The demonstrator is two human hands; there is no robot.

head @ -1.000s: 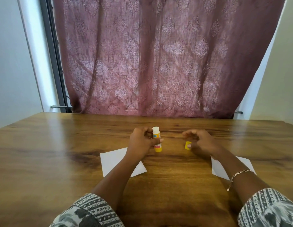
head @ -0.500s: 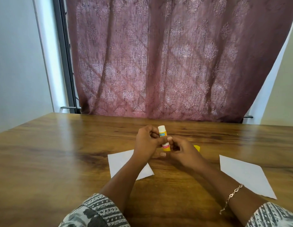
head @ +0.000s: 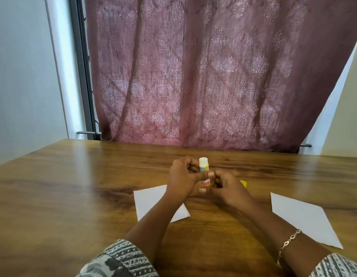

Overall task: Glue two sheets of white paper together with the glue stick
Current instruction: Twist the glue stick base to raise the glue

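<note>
Head view, one frame. Glue stick held upright above the surface, near the middle of the frame, between both hands. Its top end is white and uncovered; the body is yellow with a blue label band and a pink band lower down. Left hand: fingers curled round the stick's body from the 9 o'clock side, thumb across the front. Right hand: fingers curled, thumb tip against the stick at mid-height from the 3 o'clock side, other fingertips tucked in at the lower end; the base of the stick is hidden, so the exact contact there cannot be read. Yellow cap lies on the surface at 3 o'clock from the stick, just beyond the right hand's knuckles, mostly hidden by them. Left sheet of white paper lies flat on the surface at 7 o'clock from the stick, partly under the left wrist and forearm. Right sheet lies flat at 4 o'clock, well apart from the left sheet, not touching either hand. Chain bracelet on the right wrist. Patterned grey-and-white sleeves at the 6 o'clock edge of the frame. Maroon patterned curtain hangs beyond the far edge of the surface, at 12 o'clock.
</note>
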